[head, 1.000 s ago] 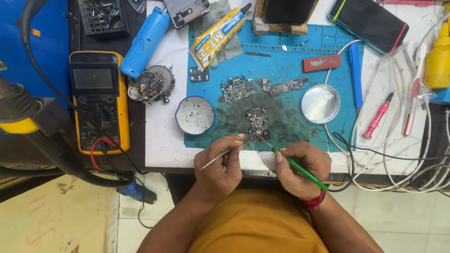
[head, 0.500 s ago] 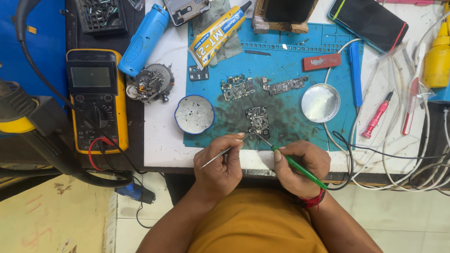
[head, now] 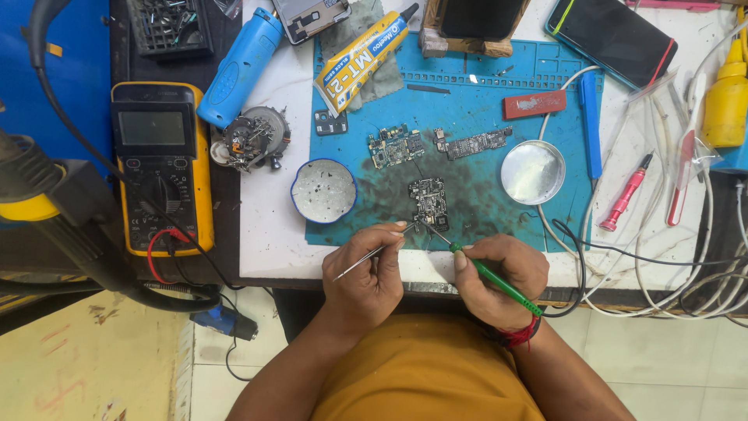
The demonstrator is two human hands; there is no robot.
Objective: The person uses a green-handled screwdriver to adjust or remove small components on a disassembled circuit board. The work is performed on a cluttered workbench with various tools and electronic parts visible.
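My left hand (head: 366, 273) grips thin metal tweezers (head: 372, 251), their tips pointing at a small dark circuit board (head: 430, 201) on the blue work mat (head: 475, 171). My right hand (head: 499, 277) holds a green-handled tool (head: 491, 277) whose fine tip meets the tweezers at the board's near edge. Both hands rest at the table's front edge. Two more circuit boards (head: 395, 146) (head: 473, 143) lie farther back on the mat.
A round white dish (head: 323, 191) and a shiny metal lid (head: 532, 172) flank the board. A yellow multimeter (head: 160, 164), blue heat tool (head: 238, 66), glue tube (head: 366, 56), phones (head: 612, 35), red screwdriver (head: 627, 191), yellow bottle (head: 726, 93) and white cables (head: 662, 273) crowd the bench.
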